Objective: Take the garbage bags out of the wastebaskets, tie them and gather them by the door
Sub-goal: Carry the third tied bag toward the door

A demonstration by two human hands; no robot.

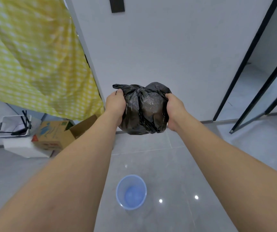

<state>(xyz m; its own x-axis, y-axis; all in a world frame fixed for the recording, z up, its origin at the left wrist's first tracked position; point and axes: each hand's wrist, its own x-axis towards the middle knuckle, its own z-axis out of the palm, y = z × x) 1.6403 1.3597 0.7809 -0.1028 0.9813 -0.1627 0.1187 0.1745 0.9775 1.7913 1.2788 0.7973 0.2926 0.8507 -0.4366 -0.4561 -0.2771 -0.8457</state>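
A full black garbage bag (144,111) hangs in the air in front of me, its top gathered into a bunch at the middle. My left hand (115,106) grips the bag's left side, with a loose flap of plastic sticking out above the thumb. My right hand (174,109) grips its right side. Straight below, a translucent blue wastebasket (131,191) stands upright on the grey tiled floor with no bag in it.
A yellow polka-dot curtain (30,56) hangs at the left. Below it stand a cardboard box (54,136), a white basket (15,126) and a white foam box (20,148). A black-framed glass door (244,71) and a black tripod (266,84) are at the right.
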